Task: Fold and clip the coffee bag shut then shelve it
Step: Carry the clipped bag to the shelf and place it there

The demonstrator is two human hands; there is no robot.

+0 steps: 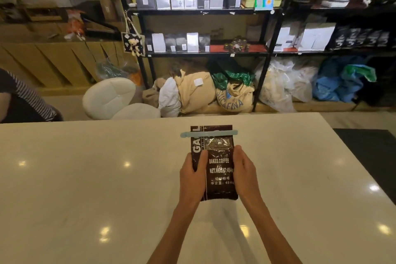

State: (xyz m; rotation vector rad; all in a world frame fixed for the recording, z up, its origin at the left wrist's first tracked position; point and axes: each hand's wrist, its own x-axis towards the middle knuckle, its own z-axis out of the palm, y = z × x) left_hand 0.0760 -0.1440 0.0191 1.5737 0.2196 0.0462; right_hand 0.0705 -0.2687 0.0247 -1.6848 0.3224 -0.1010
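Note:
A dark brown coffee bag with white lettering is at the middle of the cream table. A pale blue clip runs across the bag near its top edge. My left hand grips the bag's left side, thumb on its front. My right hand holds its right side. Beyond the table stands a black metal shelf stocked with bags.
White, grey and black bags fill the upper shelves; small jars sit on a red mat. Sacks lie on the floor under the shelf. White round stools stand left of them. A person in a striped sleeve is at far left.

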